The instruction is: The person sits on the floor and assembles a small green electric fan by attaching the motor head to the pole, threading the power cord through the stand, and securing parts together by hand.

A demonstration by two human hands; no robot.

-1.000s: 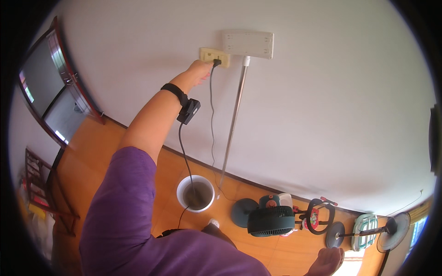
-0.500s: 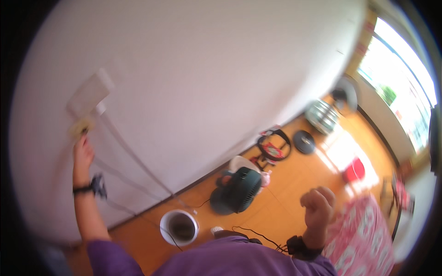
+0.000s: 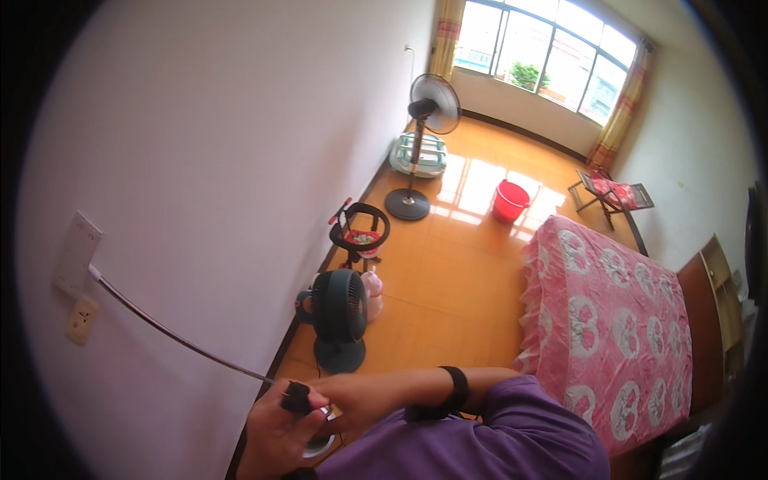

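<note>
My left hand and my right hand meet low in the view, beside the wall. A small black piece sits in the closed fingers of my left hand. My right hand is closed against it, its fingers partly hidden; a bit of silvery metal shows between the hands. From a white end piece at the wall, a thin shiny line, rod or cord I cannot tell, runs down to my hands. Up the wall are a white rectangular panel and, below it, a cream wall socket.
A dark fan, a pink figure, a black ring-shaped frame and a pedestal fan stand along the wall. A white bucket is partly under my hands. Rightward are a red bucket and a pink-covered bed.
My left hand has left the cream wall socket and come down to my right hand, which was raised apart in a loose fist. The view has swung right, showing more of the room.
</note>
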